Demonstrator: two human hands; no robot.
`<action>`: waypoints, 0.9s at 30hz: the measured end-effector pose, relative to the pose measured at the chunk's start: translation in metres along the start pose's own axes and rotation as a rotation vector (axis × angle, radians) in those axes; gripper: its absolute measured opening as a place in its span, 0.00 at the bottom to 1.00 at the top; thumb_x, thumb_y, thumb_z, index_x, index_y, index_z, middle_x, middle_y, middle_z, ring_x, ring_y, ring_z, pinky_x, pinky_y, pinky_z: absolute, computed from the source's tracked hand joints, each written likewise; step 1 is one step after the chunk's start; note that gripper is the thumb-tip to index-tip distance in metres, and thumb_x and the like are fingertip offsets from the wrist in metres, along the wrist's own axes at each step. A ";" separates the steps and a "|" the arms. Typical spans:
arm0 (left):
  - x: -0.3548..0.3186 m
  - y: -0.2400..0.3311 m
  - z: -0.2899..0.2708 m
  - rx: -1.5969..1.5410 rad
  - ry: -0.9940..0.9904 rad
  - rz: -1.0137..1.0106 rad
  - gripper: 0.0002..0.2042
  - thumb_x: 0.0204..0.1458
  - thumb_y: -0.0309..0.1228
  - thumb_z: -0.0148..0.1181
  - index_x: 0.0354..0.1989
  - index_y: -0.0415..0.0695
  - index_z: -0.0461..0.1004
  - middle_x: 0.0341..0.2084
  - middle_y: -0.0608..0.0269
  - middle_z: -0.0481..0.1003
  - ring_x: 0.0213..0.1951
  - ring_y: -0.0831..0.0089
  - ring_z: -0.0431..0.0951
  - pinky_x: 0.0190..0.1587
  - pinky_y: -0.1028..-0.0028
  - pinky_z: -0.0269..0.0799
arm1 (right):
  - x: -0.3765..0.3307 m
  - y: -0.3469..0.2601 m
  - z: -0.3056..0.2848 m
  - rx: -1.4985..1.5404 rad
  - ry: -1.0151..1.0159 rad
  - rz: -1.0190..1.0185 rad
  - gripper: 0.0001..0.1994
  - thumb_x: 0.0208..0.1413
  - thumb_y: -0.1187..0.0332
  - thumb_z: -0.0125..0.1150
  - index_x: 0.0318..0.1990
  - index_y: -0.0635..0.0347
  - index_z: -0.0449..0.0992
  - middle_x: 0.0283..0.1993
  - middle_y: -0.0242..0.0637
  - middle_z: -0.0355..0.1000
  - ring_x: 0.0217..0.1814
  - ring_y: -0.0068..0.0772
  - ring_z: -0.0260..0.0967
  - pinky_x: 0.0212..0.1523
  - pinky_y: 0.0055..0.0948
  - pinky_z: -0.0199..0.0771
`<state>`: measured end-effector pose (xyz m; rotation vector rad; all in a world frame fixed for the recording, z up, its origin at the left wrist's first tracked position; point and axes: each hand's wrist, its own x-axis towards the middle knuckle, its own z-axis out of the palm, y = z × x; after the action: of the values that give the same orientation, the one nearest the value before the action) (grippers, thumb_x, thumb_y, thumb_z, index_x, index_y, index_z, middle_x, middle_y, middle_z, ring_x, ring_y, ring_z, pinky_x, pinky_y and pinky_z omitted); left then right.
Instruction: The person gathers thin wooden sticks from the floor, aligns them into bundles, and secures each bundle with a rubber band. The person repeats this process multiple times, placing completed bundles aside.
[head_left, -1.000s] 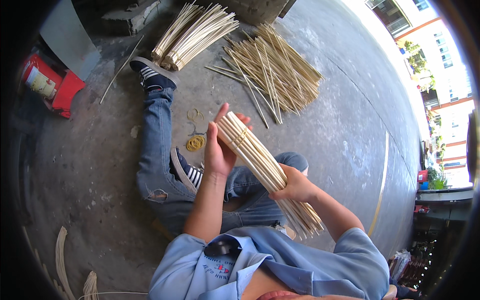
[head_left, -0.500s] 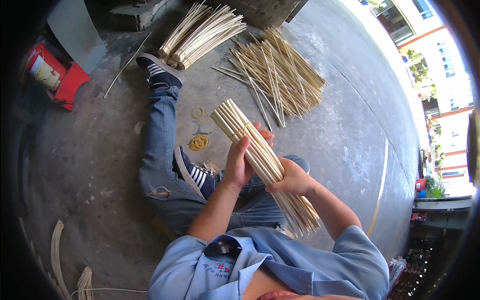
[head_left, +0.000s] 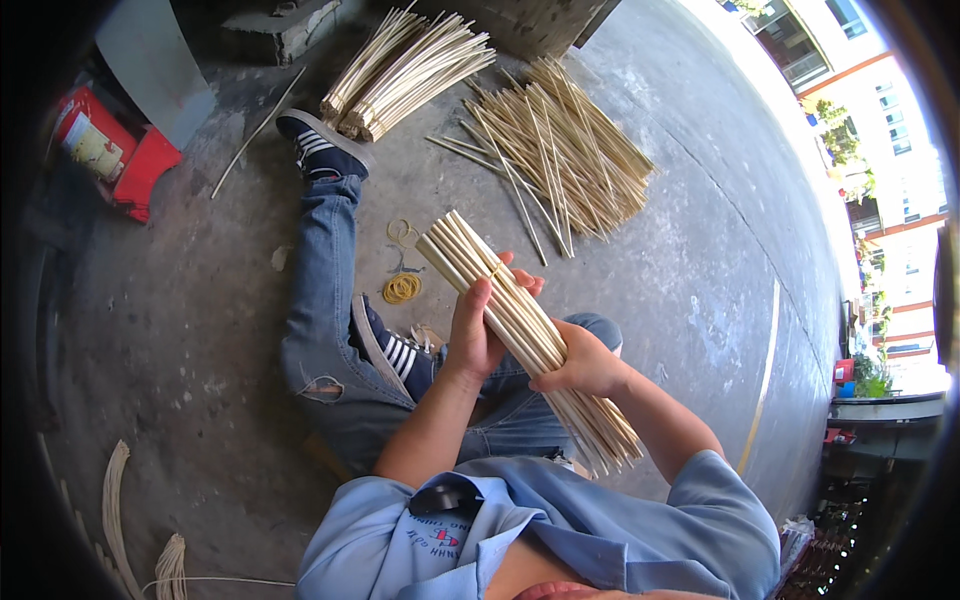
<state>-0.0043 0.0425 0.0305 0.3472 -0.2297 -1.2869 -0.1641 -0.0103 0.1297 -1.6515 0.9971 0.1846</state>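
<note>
A bundle of pale thin sticks (head_left: 530, 325) lies slanted across my lap, its upper end pointing away to the left. Near that end a thin rubber band (head_left: 497, 268) is partly visible against the sticks. My left hand (head_left: 480, 325) wraps the bundle's upper part, thumb on the near side and fingertips showing beyond the far side. Lower down, my right hand (head_left: 588, 362) grips the sticks with its thumb across the top. Below it, the lower ends fan out slightly. Several loose yellow rubber bands (head_left: 402, 288) lie on the floor beyond my left forearm.
A heap of loose sticks (head_left: 570, 150) covers the floor ahead, beside upright-packed bundles (head_left: 410, 75) near my outstretched foot (head_left: 322, 143). At the left stand a red container (head_left: 100, 140) and a grey panel (head_left: 155, 70). More pale strands (head_left: 115, 510) lie at lower left.
The bundle's upper end has shifted slightly toward me and left, and less of its rubber band shows. Both hands keep their hold in nearly the same place.
</note>
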 end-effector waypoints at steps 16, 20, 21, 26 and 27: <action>0.002 0.017 0.007 0.032 0.063 0.036 0.34 0.63 0.55 0.59 0.67 0.40 0.63 0.47 0.53 0.75 0.54 0.57 0.78 0.69 0.52 0.68 | 0.000 -0.009 0.007 -0.121 0.091 -0.041 0.35 0.39 0.61 0.78 0.56 0.67 0.73 0.45 0.48 0.79 0.50 0.43 0.79 0.57 0.37 0.75; -0.012 -0.006 0.011 0.028 0.016 -0.089 0.34 0.62 0.54 0.60 0.65 0.39 0.63 0.51 0.49 0.74 0.58 0.51 0.76 0.65 0.52 0.73 | 0.008 -0.015 0.004 0.019 0.077 -0.018 0.34 0.39 0.62 0.78 0.56 0.67 0.73 0.45 0.46 0.79 0.52 0.41 0.78 0.58 0.36 0.74; -0.012 -0.007 0.012 0.042 0.018 -0.093 0.36 0.62 0.55 0.61 0.67 0.39 0.62 0.53 0.48 0.74 0.59 0.51 0.76 0.65 0.52 0.72 | 0.008 -0.013 0.003 0.030 0.081 -0.037 0.34 0.39 0.63 0.78 0.56 0.66 0.73 0.45 0.45 0.79 0.52 0.40 0.78 0.59 0.36 0.74; 0.005 0.020 0.007 -0.074 -0.066 -0.025 0.42 0.61 0.57 0.62 0.74 0.42 0.56 0.57 0.48 0.73 0.60 0.55 0.76 0.67 0.50 0.70 | 0.004 -0.006 -0.006 0.071 0.014 -0.013 0.34 0.41 0.63 0.77 0.58 0.65 0.73 0.48 0.42 0.78 0.55 0.36 0.75 0.61 0.34 0.71; 0.010 0.029 0.005 -0.164 -0.055 -0.004 0.42 0.61 0.56 0.63 0.75 0.42 0.55 0.58 0.48 0.73 0.60 0.56 0.76 0.67 0.50 0.70 | 0.003 -0.004 -0.004 0.060 0.018 -0.017 0.34 0.41 0.63 0.77 0.58 0.65 0.73 0.48 0.42 0.78 0.55 0.36 0.75 0.61 0.34 0.71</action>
<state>0.0222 0.0394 0.0455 0.1725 -0.1681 -1.3110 -0.1607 -0.0156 0.1322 -1.6094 0.9928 0.1272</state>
